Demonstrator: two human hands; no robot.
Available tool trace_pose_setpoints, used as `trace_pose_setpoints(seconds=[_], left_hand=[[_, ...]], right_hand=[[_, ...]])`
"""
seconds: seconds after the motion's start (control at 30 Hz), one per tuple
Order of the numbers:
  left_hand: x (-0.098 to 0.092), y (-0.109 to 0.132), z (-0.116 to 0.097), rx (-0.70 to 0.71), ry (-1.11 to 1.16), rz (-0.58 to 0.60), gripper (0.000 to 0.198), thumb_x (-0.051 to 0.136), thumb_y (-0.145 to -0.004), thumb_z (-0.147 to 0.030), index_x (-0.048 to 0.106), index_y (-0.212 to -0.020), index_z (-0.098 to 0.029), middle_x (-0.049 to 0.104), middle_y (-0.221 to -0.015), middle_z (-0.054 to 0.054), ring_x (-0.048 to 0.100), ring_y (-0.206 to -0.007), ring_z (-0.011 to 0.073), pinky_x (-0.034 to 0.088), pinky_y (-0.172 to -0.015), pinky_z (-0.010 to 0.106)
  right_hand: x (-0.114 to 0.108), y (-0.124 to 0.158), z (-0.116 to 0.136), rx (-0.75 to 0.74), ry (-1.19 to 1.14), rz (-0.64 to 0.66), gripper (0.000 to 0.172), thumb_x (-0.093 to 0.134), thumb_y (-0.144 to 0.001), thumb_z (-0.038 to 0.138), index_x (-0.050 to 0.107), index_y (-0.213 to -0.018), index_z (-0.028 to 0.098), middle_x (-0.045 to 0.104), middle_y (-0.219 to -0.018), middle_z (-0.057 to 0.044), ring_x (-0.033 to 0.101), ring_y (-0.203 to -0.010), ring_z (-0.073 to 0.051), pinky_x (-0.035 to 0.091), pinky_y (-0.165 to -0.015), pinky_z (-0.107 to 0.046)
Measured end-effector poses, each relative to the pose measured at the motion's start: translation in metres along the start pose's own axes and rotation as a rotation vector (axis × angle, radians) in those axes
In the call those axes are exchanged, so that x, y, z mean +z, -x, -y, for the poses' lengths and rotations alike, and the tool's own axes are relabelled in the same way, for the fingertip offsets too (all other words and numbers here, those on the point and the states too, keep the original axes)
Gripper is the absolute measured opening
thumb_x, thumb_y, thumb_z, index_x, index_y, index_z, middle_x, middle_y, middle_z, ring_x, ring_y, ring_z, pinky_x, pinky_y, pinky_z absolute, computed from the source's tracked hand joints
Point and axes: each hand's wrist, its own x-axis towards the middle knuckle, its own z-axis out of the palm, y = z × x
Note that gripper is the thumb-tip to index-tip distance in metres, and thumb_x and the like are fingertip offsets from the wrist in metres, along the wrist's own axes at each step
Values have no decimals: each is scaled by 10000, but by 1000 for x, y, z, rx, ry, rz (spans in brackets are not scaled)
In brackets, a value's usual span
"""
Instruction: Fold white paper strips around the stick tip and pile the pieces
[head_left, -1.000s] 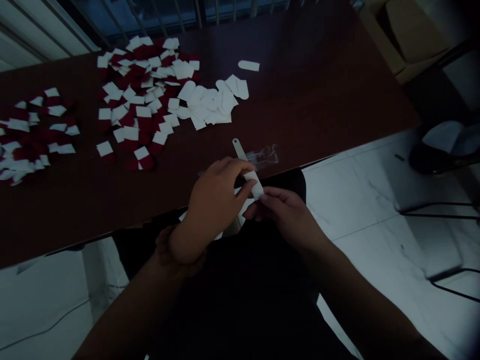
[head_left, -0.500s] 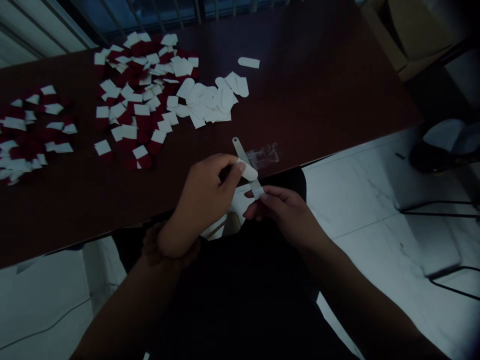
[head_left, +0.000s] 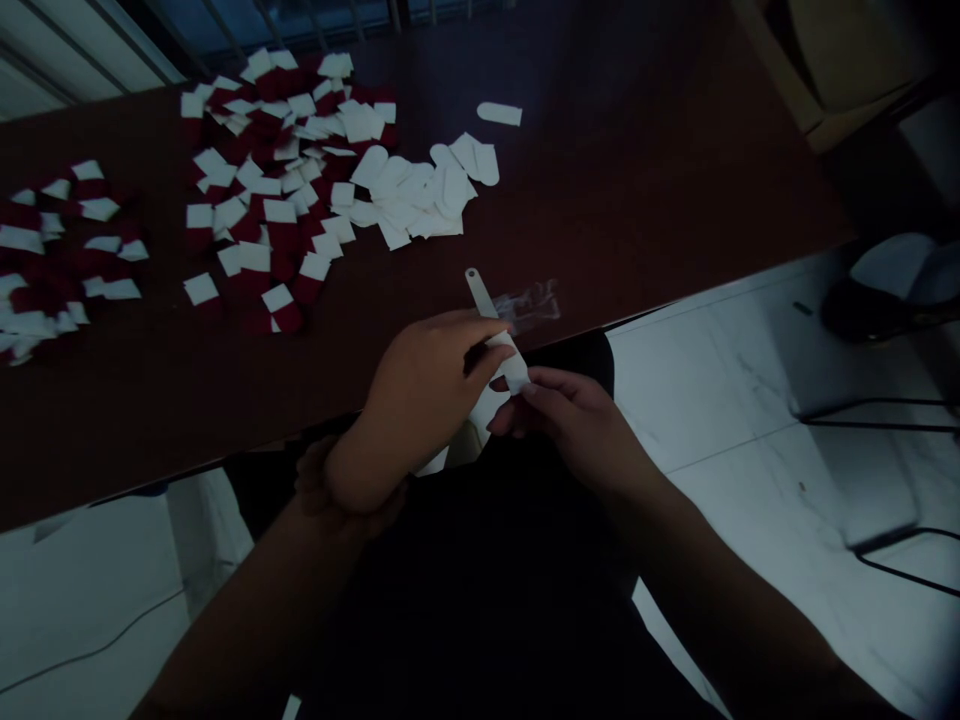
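Left hand and right hand meet over the table edge, in front of the person's dark clothing. Left fingers curled and closed, pressing on a white piece from above. Right fingers closed in a pinch, thumb and forefinger on its lower end, just beside the left fingertips. White piece lies between both sets of fingers, wrapped on or against a narrow pale strip. Strip runs out past the left fingertips, away from the body, its rounded, holed end over the table. More white material hangs below the fingers, partly hidden by the left hand.

Just beyond the fingers, a crumpled clear plastic film lies on the dark reddish-brown table, near the strip. Farther out, past the left fingers, a heap of red-and-white squares and a second heap. Loose white round-ended pieces lie well ahead of the fingers, one lone piece beyond them
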Motion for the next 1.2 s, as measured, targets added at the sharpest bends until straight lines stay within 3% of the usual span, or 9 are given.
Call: trace_pose_setpoints(seconds=[0.13,0.33,0.53,0.77,0.83,1.0,1.2], left_hand=[[3,1,4,42,-94,31,338,550,-1043,-378,747,-1280,-240,780,-1127,71,727,-1017,257,566,-838,366],[3,2,8,154,-138,53,347,532,-1056,-335,719,-1324,-218,756,-1221,89,691,-1137,275,565,-906,395],[5,4,5,197,-219,73,348,533,-1061,-348,710,-1332,-222,765,-1192,82,704,-1093,252,554,-823,338],[-3,5,2,315,-343,220,438,457,-1067,-285,613,-1465,-186,772,-1093,95,703,-1064,268,501,-700,314],[-4,7,2,312,-322,200,450,470,-1051,-270,599,-1473,-182,765,-1132,98,707,-1045,263,501,-693,317],[0,13,-3,153,-240,43,327,465,-1014,-211,700,-1241,-186,766,-1110,89,716,-954,237,523,-719,331],[5,16,-6,159,-263,29,215,502,-985,-200,673,-1114,-182,752,-1040,84,704,-931,243,481,-640,320]], right_hand=[[-1,0,1,7,-22,19,231,572,-1042,346,767,-1073,226,808,-888,-40,738,-811,-169,561,-774,-308],[-1,-1,2,2,-15,13,235,570,-1044,341,777,-1063,232,805,-881,-32,731,-801,-158,557,-790,-300],[1,-1,6,-9,12,-2,255,580,-1036,364,788,-1005,219,793,-856,-39,706,-774,-158,540,-783,-307],[3,-6,4,-30,-19,-5,238,612,-1012,347,791,-955,202,786,-846,-47,718,-793,-174,542,-760,-307],[3,-6,3,-40,-22,-9,238,615,-1012,352,792,-957,203,786,-842,-46,715,-777,-170,545,-761,-308],[2,-3,1,-20,-15,-18,250,609,-1023,383,797,-1009,218,788,-852,-42,715,-787,-171,549,-762,-307],[3,-4,-1,-33,-41,-40,231,635,-1013,370,808,-956,228,775,-825,-29,685,-740,-156,541,-756,-302]])
